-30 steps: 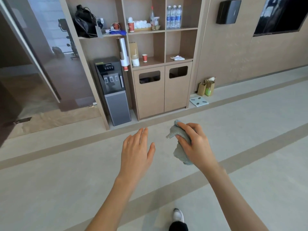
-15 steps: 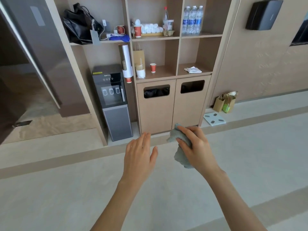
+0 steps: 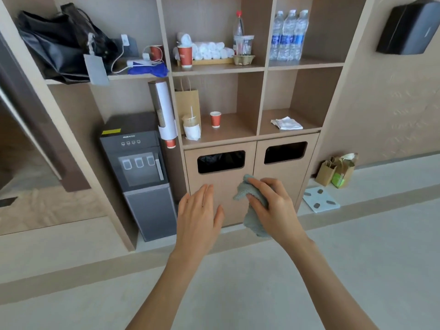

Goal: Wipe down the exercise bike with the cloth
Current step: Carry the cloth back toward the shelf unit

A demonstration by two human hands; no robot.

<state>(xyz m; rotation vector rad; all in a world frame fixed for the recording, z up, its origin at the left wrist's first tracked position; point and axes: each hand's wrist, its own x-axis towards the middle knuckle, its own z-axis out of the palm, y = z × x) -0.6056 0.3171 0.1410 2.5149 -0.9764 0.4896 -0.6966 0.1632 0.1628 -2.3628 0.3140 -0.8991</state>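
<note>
The right hand [image 3: 276,208] grasps the bunched grey cloth [image 3: 253,223], fingers curled round it, in front of the bin cabinet [image 3: 214,182]. At the cloth's nine o'clock, just apart, the left hand [image 3: 197,217] hovers released, fingers straight and holding nothing.

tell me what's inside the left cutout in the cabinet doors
Through the left cutout a crumpled black bin liner shows. Anything inside the liner is lost in the dark, and the door covers the rest.

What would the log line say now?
left hand: open, empty | right hand: grips cloth | exercise bike: not in view | ahead: bin cabinet
</note>
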